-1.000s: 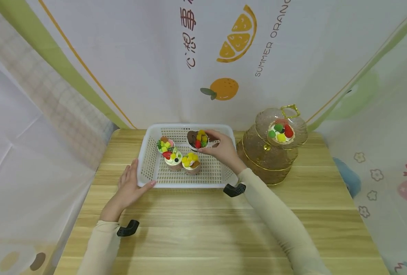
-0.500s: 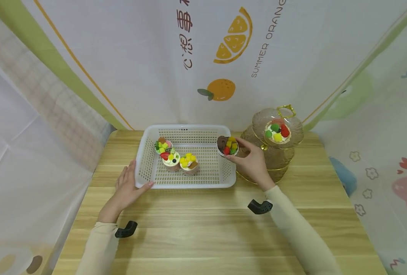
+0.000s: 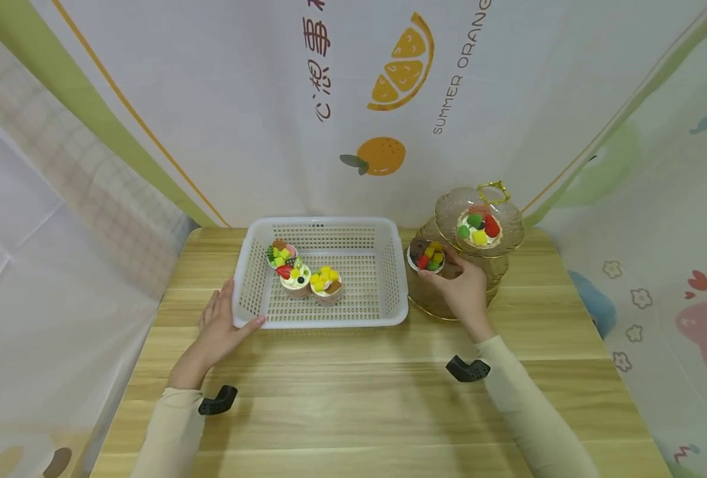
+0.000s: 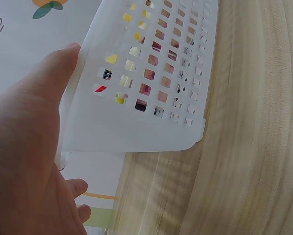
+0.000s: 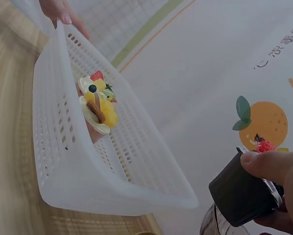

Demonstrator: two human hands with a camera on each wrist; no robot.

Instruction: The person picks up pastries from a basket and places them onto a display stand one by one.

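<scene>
At the far left, a pale checked cloth (image 3: 108,153) hangs down to the desk (image 3: 329,411), which is light wood. The left hand (image 3: 214,332) is set at the near-left corner of a white slotted basket (image 3: 329,324), its grip wide: thumb along the near rim, fingers against the left end. A small black device (image 3: 218,400) shows at that wrist.

Inside the basket, toward its left half, three dessert cups sit grouped. The cup with green and yellow toppings (image 3: 280,255) is rearmost, partly hidden by the strawberry cup (image 3: 295,279) in front of it; the yellow-cube cup (image 3: 326,285) is just beside that one, on the right. Behind the basket hangs a white cloth (image 3: 257,153) printed with an orange and a slice (the lettering runs sideways).

Just beyond the basket's right end is the chocolate cup (image 3: 426,257), topped with brown swirls and fruit pieces; its dark side shows in the right wrist view. The right hand (image 3: 463,285) has it in a narrow grip, thumb and fingers pinching it near the top, over the left part of a clear, gold-rimmed tiered stand (image 3: 513,229). I cannot tell whether it touches a lower tier. A fruit tart (image 3: 480,229) rests on the top plate, beside the gold handle (image 3: 493,192).
</scene>
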